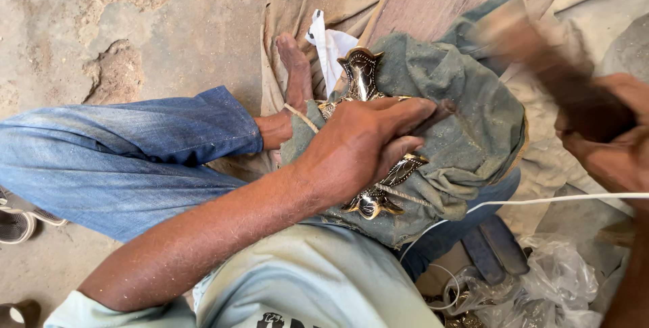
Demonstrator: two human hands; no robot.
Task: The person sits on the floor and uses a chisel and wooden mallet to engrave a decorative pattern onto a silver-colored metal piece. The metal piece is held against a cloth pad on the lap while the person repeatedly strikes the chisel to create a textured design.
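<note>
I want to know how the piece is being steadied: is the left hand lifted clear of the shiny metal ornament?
No, the left hand lies flat on the shiny metal ornament, pressing it into the green cloth.

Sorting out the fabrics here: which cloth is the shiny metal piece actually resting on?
The grey-green cloth, bunched under the metal piece and pressed by the left hand. The white cloth only peeks out behind it, near the foot.

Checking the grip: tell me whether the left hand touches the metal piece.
Touching. The head view shows the left hand pressed flat on the shiny metal piece, fingers overlapping it with no gap, over the green cloth.
</note>
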